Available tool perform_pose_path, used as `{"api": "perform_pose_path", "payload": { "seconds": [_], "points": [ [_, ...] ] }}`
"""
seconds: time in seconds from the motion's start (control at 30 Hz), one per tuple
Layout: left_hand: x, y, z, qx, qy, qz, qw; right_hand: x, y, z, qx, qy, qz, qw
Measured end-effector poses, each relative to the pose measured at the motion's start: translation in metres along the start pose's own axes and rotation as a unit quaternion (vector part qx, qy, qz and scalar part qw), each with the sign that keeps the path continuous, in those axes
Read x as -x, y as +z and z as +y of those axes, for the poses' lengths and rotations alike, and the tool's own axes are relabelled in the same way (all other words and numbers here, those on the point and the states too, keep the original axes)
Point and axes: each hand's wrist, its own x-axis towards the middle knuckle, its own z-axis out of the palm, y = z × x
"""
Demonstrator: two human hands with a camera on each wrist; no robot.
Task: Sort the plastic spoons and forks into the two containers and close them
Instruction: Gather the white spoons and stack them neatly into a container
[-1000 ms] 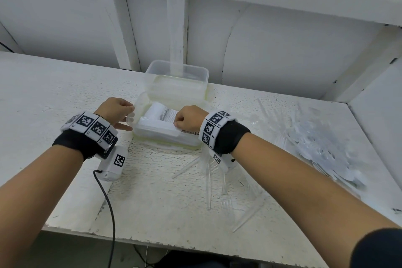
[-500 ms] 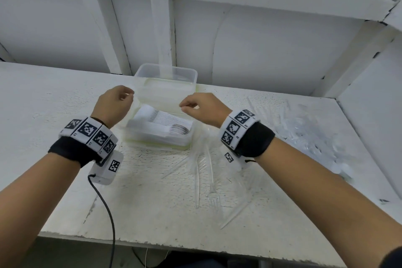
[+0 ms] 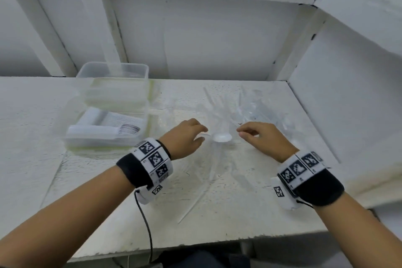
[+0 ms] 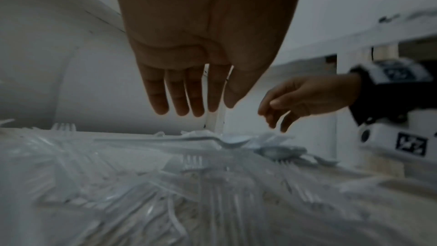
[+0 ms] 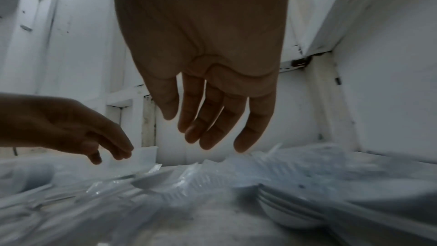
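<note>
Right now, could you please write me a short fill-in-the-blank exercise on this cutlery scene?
1. The white spoon lies on the table between the two ____.
2. The near container holds stacked cutlery, and its lid is ____.
3. The left hand and right hand both hold ____.
4. The second container stands ____ the near one.

Missing words: hands; open; nothing; behind

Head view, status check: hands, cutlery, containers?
Left hand and right hand open, empty, over loose cutlery. White spoon lies between them. Near container open, part filled. Nothing in the way.
</note>
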Motion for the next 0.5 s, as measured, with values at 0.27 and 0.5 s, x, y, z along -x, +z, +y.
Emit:
{"api": "perform_pose_path", "payload": {
  "seconds": [0.27, 0.5],
  "points": [
    [-0.037, 0.019, 0.003, -0.172, -0.079, -0.089, 0.978, 0.028, -0.006, 0.055, 0.079, 0.088, 0.098, 0.988],
    [-0.033, 0.009, -0.001, -0.067, -0.097, -0.04, 0.992, 0.0, -0.013, 0.065, 0.14, 0.135, 0.084, 0.977]
  ]
}}
